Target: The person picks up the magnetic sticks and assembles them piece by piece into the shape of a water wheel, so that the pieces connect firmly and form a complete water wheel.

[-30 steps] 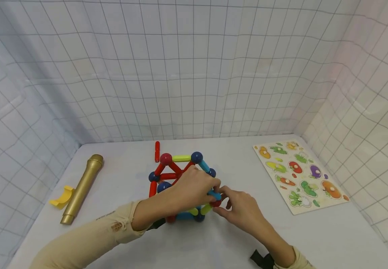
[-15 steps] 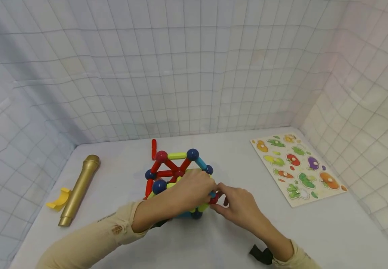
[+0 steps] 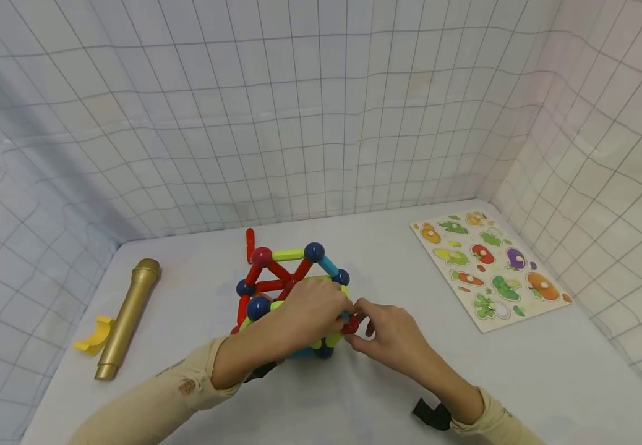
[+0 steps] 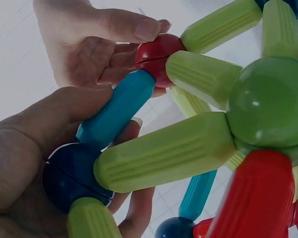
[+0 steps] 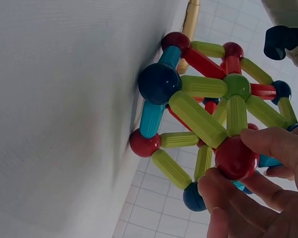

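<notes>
White gridded sheeting walls in a pale table (image 3: 521,377) on three sides, and near its middle stands a frame of coloured rods and balls (image 3: 284,278), the thing both hands work on. On the frame's near right corner the left hand (image 3: 312,309) lies over the top with its fingers (image 4: 64,106) curled round a dark blue ball (image 4: 72,173) and the blue rod (image 4: 116,109) rising from it, as the left wrist view shows. The right hand (image 3: 390,337) meets it from the right, its thumb and fingers (image 5: 275,144) pinching a red ball (image 5: 235,157) at that corner, where green rods and the blue rod join. A loose red rod (image 3: 250,244) lies just behind the frame. Well to the left rest a gold tube (image 3: 128,315) and, touching its side, a yellow curved piece (image 3: 94,334). Far right lies a vegetable puzzle board (image 3: 488,269). A black strap (image 3: 431,414) shows at the right wrist.
</notes>
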